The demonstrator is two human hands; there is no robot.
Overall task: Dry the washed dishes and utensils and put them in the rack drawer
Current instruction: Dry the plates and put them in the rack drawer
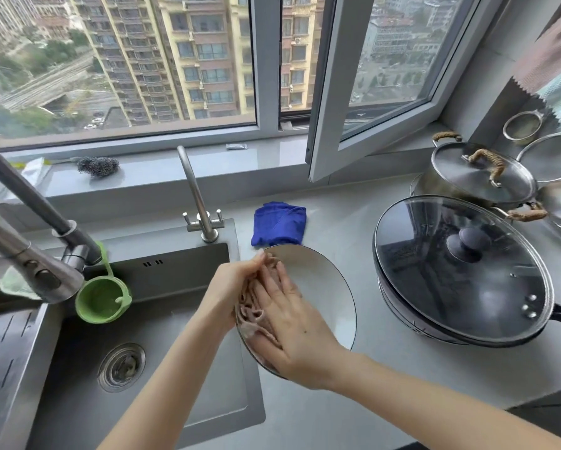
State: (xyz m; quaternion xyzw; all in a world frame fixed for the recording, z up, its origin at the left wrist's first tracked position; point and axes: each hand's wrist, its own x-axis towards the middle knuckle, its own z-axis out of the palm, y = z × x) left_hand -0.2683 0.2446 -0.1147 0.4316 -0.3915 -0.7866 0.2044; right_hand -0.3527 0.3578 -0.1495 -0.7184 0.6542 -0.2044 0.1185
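one plate (321, 287) beside lidded wok (461, 267), left hand (237, 282) round rim, right hand (293, 329) flat on pink cloth (250, 315)

Grey countertop (344, 219) — open window (389, 66), daylight

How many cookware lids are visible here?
2. A glass lid with a dark knob sits on the wok at right; a steel lid with a rope-wrapped handle covers the pot behind it. Others could lie beyond the right edge.
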